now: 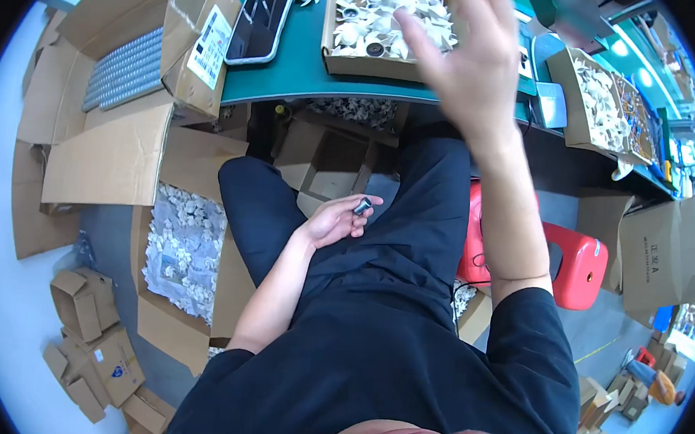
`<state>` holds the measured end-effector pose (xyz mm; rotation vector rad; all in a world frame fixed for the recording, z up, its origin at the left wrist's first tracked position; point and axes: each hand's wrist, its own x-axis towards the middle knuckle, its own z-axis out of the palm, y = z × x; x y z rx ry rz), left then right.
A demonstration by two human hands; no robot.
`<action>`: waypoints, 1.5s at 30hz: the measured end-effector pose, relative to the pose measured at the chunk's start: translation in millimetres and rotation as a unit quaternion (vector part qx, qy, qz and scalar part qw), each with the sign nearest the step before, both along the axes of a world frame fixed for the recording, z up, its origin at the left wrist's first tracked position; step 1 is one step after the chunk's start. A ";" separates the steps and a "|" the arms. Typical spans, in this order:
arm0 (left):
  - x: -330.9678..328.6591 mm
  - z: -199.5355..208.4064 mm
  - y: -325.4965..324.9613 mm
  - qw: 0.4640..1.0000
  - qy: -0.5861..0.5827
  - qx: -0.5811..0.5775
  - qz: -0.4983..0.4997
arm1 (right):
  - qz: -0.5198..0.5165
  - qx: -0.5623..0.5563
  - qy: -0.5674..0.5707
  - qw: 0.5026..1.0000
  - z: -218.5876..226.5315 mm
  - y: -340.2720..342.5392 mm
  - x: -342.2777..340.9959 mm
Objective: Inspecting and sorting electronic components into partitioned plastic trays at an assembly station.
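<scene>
My left hand [336, 223] rests low over my lap, palm up, its fingers closed around a small metal cylinder [363, 207] with a dark end. Raised above the table, my right hand [478, 60] is slightly blurred and its fingertips run out of the top of the picture. Its thumb and fingers stretch apart, and nothing shows in them. Under and beside it stands a shallow cardboard box [375, 69] full of white fan blades [375, 19], some with dark round hubs. The right hand covers the box's right side.
A phone [260, 22] lies on the green table [292, 85], left of the box. Further left, an open carton [106, 149] holds rows of metal cylinders [126, 69]. Another box of white parts [597, 102] sits at the right. A red stool [578, 268] and a carton of white pieces [223, 289] flank my legs.
</scene>
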<state>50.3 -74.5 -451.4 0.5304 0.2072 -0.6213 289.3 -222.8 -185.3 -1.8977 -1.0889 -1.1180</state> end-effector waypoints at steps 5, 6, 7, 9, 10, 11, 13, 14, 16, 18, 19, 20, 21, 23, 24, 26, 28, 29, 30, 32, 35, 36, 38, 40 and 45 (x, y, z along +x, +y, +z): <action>0.4 39.3 7.3 0.990 -0.075 -0.040 0.109 | 0.251 -0.168 0.331 0.894 -55.4 -9.4 -90.0; 3.1 45.6 9.5 0.988 -0.090 -0.034 0.123 | 0.255 -0.219 0.373 0.865 -70.1 -14.4 -97.1; 3.9 52.4 12.8 0.988 -0.104 0.011 0.111 | 0.250 -0.246 0.437 0.828 -82.6 -22.7 -104.8; 9.6 63.4 16.5 0.985 -0.149 0.015 0.087 | 0.280 -0.230 0.469 0.806 -101.7 -37.0 -112.9; 12.0 68.4 16.9 0.986 -0.151 0.031 0.066 | 0.295 -0.193 0.478 0.805 -107.6 -41.9 -114.7; 14.3 73.0 17.2 0.986 -0.154 0.046 0.047 | 0.299 -0.178 0.500 0.793 -110.9 -45.7 -116.0; 20.1 80.6 15.8 0.984 -0.161 0.068 0.022 | 0.301 -0.142 0.516 0.789 -107.4 -54.1 -112.7; 23.0 83.5 14.5 0.984 -0.162 0.073 0.017 | 0.299 -0.120 0.510 0.797 -101.9 -58.6 -107.4; 29.3 85.9 12.1 0.985 -0.158 0.077 -0.002 | 0.247 -0.068 0.492 0.832 -85.6 -70.1 -87.2; 32.6 82.5 9.3 0.983 -0.162 0.083 -0.021 | 0.086 0.028 0.415 0.905 -66.4 -88.6 -49.2; 32.8 78.4 7.4 0.984 -0.156 0.083 -0.029 | -0.003 0.043 0.346 0.937 -56.0 -101.0 -22.7; 31.6 72.7 5.2 0.987 -0.141 0.074 -0.024 | -0.108 0.006 0.308 0.945 -47.4 -114.2 1.6; 28.8 65.6 2.5 0.990 -0.124 0.061 -0.021 | -0.181 -0.008 0.318 0.931 -41.4 -123.2 26.4; 22.4 46.6 -5.5 0.995 -0.084 0.044 0.001 | -0.197 -0.025 0.323 0.925 -41.0 -128.9 62.3; 16.9 36.5 -9.7 0.997 -0.058 0.043 0.021 | -0.195 -0.044 0.327 0.924 -42.4 -131.0 72.7; 7.0 16.9 -14.8 0.999 -0.004 0.027 0.047 | -0.192 -0.070 0.333 0.921 -40.4 -135.0 86.7; 0.1 0.5 -15.9 0.999 0.013 0.033 0.041 | -0.179 -0.090 0.344 0.917 -36.1 -135.4 88.0; -1.9 -5.7 -15.0 0.998 0.027 0.041 0.038 | -0.175 -0.090 0.378 0.905 -32.2 -135.3 87.0; -2.1 -10.9 -13.1 0.998 0.030 0.034 0.032 | -0.169 -0.090 0.411 0.891 -27.5 -135.3 85.9; 1.5 -18.1 -8.7 0.998 0.032 0.040 0.028 | -0.165 -0.093 0.412 0.891 -19.5 -132.7 84.6; 11.7 -24.4 -5.2 0.998 0.031 0.055 0.023 | -0.195 -0.143 0.343 0.908 -15.1 -123.5 86.1; 15.0 -26.0 -5.5 0.998 0.032 0.058 0.022 | -0.231 -0.197 0.357 0.884 -16.2 -119.4 87.7; 19.7 -29.2 -7.8 0.997 0.034 0.070 0.023 | -0.207 -0.109 0.433 0.871 -17.5 -119.1 91.0; 21.6 -31.8 -10.9 0.997 0.033 0.069 0.016 | -0.192 -0.108 0.432 0.874 -15.3 -133.4 96.9; 20.5 -35.6 -13.6 0.996 0.023 0.090 0.020 | -0.278 -0.147 0.355 0.880 4.9 -236.6 122.1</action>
